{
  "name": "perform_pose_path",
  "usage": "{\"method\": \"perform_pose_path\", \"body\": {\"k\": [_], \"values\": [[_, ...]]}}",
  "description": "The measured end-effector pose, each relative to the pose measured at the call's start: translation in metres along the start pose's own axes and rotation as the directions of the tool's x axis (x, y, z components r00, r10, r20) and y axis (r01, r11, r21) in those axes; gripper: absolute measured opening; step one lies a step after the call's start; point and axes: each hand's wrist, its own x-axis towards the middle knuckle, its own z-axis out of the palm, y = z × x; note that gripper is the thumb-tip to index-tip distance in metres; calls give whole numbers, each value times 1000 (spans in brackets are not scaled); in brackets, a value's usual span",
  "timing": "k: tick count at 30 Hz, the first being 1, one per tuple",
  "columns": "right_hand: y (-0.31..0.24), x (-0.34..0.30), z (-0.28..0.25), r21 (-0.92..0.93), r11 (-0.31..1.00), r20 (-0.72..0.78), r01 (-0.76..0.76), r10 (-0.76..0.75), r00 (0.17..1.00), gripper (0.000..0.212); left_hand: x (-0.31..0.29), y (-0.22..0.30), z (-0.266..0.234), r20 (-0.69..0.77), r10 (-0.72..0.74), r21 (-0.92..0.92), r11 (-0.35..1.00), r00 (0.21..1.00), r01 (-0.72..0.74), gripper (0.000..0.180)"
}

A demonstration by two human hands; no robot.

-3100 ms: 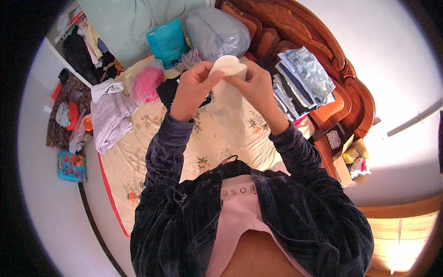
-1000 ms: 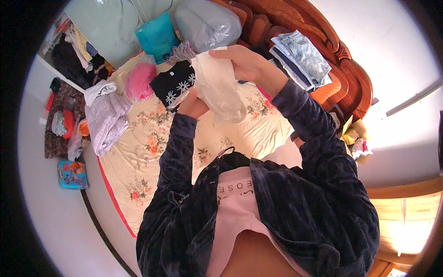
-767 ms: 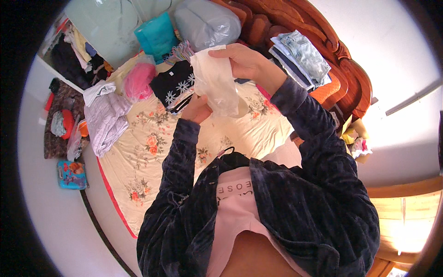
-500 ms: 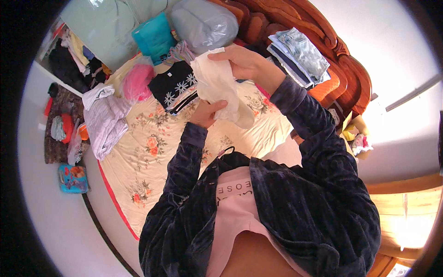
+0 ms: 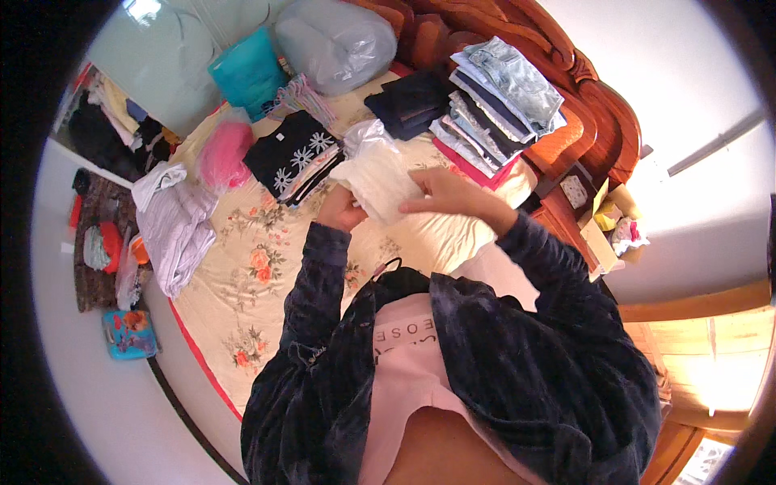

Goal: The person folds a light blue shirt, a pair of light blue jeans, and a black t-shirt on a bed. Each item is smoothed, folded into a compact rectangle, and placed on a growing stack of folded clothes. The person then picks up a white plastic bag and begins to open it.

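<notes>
A small folded cream cloth (image 5: 378, 182) is held between my two hands above the bed; what kind of garment it is, I cannot tell. My left hand (image 5: 341, 210) grips its left edge, fingers partly hidden beneath. On the opposite side my right hand (image 5: 446, 192) has the cloth pinched between thumb and fingers. Just beyond lies a crumpled white cloth (image 5: 368, 136). To its left rests a stack of folded tops, with a black flower-print shirt (image 5: 295, 155) uppermost. Folded dark clothes (image 5: 408, 101) lie farther back.
A tall stack of folded jeans and clothes (image 5: 513, 85) stands by the carved wooden headboard (image 5: 602, 105). Along the far side are a pink bag (image 5: 225, 153), a teal package (image 5: 249, 71) and a large clear bag (image 5: 338, 48). A striped garment (image 5: 174, 230) lies at the bed's left edge.
The cream cloth was hanging long between my hands and is now folded smaller and held lower. My right hand has come down nearer to me, uncovering the dark clothes and the white cloth.
</notes>
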Motion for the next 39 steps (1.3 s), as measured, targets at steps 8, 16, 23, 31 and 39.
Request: {"method": "perform_pose_path", "body": {"k": [8,16,23,31,39], "values": [[42,-40,54,236,965,-570,-115,233,788,61,5,-26,-11,-17,-81,-68,995,997,80,38],[63,-59,112,929,321,-84,-182,664,743,57,0,-88,-8,-22,-224,-62,973,974,223,40],[106,-94,116,718,607,-226,-341,666,710,48,-7,-90,-11,289,-339,-267,870,895,415,46],[166,-96,62,761,540,-2,-359,555,832,54,73,-128,1,-179,-384,80,912,906,402,36],[278,-47,29,838,396,133,-376,521,843,54,183,-176,-22,-341,-214,304,896,915,323,36]]}}
